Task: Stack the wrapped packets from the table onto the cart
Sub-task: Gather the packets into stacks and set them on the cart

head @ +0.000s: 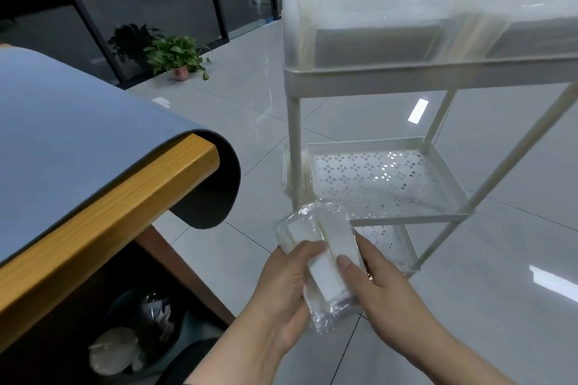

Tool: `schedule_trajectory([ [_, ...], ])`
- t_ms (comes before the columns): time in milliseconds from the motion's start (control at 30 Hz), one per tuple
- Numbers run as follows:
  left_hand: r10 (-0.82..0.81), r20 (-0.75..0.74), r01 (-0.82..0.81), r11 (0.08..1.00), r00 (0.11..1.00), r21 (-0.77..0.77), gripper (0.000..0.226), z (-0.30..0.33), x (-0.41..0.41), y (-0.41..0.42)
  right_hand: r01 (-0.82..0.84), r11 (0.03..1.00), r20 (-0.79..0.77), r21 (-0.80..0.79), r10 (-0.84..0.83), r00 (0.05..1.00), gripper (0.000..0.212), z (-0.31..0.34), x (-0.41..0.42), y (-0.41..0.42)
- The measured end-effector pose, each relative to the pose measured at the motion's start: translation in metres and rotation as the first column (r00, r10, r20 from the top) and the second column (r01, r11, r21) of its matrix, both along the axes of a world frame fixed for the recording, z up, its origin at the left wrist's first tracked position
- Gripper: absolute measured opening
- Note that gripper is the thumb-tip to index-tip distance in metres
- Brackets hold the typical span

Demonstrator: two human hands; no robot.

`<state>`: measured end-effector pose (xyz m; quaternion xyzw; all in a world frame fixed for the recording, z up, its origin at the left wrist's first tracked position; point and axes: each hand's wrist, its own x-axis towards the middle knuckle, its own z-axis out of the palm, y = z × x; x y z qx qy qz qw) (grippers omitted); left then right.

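Low in the head view, both hands hold clear-wrapped white packets (325, 247), two of them lying crossed over each other. My left hand (281, 287) grips them from the left with the thumb on top. My right hand (378, 284) grips the right side, thumb pressed on the wrapping. The white cart (375, 76) stands right behind the packets. Its top tray carries rows of stacked wrapped packets (391, 25). The perforated middle shelf (375, 172) is bare except for some packets standing at its left edge (297, 172). The table (109, 194) with its blue mat is at the left.
The blue mat (62, 122) curls over the table's wooden corner. A bin with rubbish (140, 322) sits under the table. A potted plant (178, 56) stands by the glass wall at the back. Grey tiled floor lies between table and cart.
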<state>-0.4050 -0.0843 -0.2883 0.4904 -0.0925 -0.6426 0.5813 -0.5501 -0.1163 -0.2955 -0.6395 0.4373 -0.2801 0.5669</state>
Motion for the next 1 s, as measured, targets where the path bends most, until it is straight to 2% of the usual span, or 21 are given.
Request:
schedule_trajectory([
  [233, 0.034, 0.045, -0.035, 0.999, 0.998, 0.025, 0.034, 0.013, -0.029, -0.004, -0.011, 1.000, 0.056, 0.009, 0.010, 0.998, 0.040, 0.008, -0.012, 0.006],
  [367, 0.027, 0.142, -0.022, 0.999, 0.990, -0.035, 0.036, 0.020, -0.041, -0.006, 0.110, 0.994, 0.114, 0.006, -0.110, 0.987, 0.045, 0.010, -0.022, 0.000],
  [500, 0.023, 0.171, -0.009, 0.996, 0.985, -0.086, 0.028, 0.028, -0.055, -0.010, 0.107, 0.984, 0.056, -0.146, -0.099, 0.993, 0.059, 0.013, -0.028, -0.005],
  [633, 0.007, 0.121, 0.005, 0.995, 0.993, -0.099, 0.032, 0.029, -0.066, -0.024, 0.125, 0.983, 0.054, -0.137, -0.119, 0.991, 0.066, 0.013, -0.039, -0.017],
  [700, -0.021, 0.215, 0.040, 0.995, 0.976, -0.087, 0.040, 0.030, -0.069, -0.032, 0.127, 0.975, 0.018, -0.180, -0.126, 0.992, 0.066, 0.016, -0.047, -0.032],
  [767, -0.016, 0.413, 0.044, 0.997, 0.910, -0.058, 0.055, 0.030, -0.069, -0.044, 0.111, 0.954, -0.073, -0.279, -0.136, 0.988, 0.069, 0.025, -0.057, -0.053],
  [833, 0.031, 0.601, 0.010, 0.998, 0.798, -0.065, 0.058, 0.027, -0.063, -0.059, 0.027, 0.909, -0.272, -0.416, -0.153, 0.950, 0.075, 0.034, -0.068, -0.081],
  [900, 0.069, 0.692, -0.005, 0.995, 0.719, -0.095, 0.055, 0.020, -0.057, -0.071, -0.114, 0.869, -0.512, -0.482, -0.174, 0.841, 0.078, 0.041, -0.075, -0.109],
  [1000, -0.027, 0.791, 0.113, 0.992, 0.612, -0.053, 0.057, 0.012, -0.058, -0.088, -0.302, 0.821, -0.687, -0.485, -0.144, 0.712, 0.074, 0.039, -0.070, -0.141],
])
